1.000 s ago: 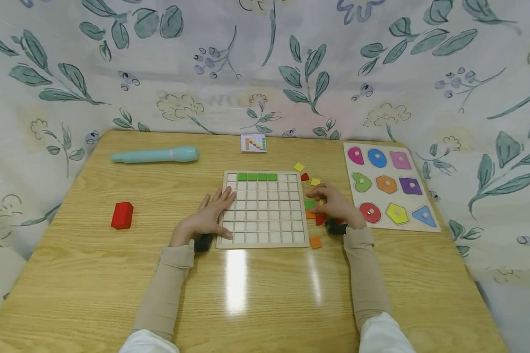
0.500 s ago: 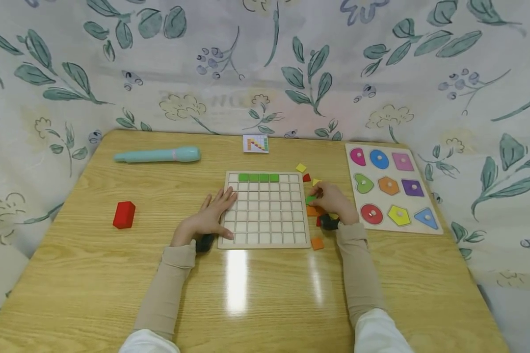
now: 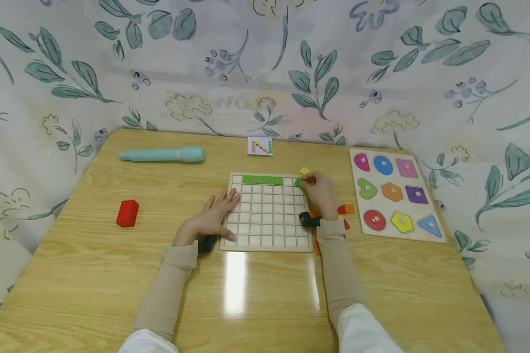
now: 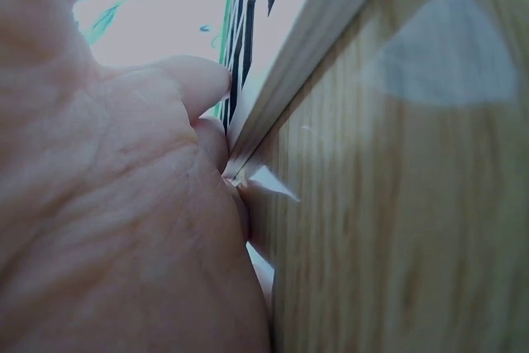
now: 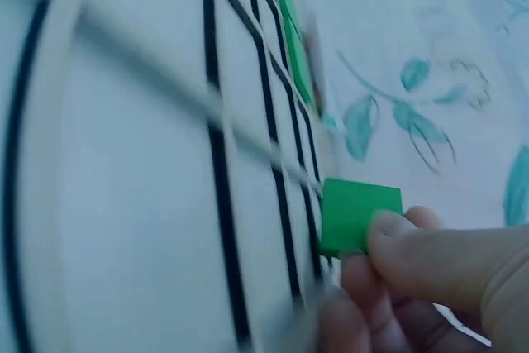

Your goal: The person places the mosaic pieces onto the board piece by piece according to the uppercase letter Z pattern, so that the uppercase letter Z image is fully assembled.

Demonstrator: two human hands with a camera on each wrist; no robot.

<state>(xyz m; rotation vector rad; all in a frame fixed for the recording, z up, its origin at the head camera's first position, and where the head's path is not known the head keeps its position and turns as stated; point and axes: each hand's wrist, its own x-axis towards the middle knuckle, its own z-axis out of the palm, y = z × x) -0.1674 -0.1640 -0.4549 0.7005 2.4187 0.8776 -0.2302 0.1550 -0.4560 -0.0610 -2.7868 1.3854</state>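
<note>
A wooden grid board [image 3: 265,248] lies on the table, with a short line of green square tiles [image 3: 262,180] set in its far row. Between thumb and fingers my right hand [image 3: 320,193] pinches a single green square tile [image 5: 355,214], held at the board's far right corner. My left hand [image 3: 209,223] rests along the board's left edge with fingers spread, fingertips over the border cells. In the left wrist view, the palm of that hand and the side of the board [image 4: 306,47] show close up.
Loose orange, red and yellow pieces [image 3: 346,209] lie right of the board, partly behind the right wrist. A pattern card [image 3: 260,146] lies beyond the board. A shape puzzle [image 3: 397,230] is at the right; a teal wand-like object [image 3: 161,155] and a red block [image 3: 127,213] are at the left.
My right hand has picked up a green tile from the loose pieces and carried it away from me and leftward to the board's far right corner. The left hand stays in place.
</note>
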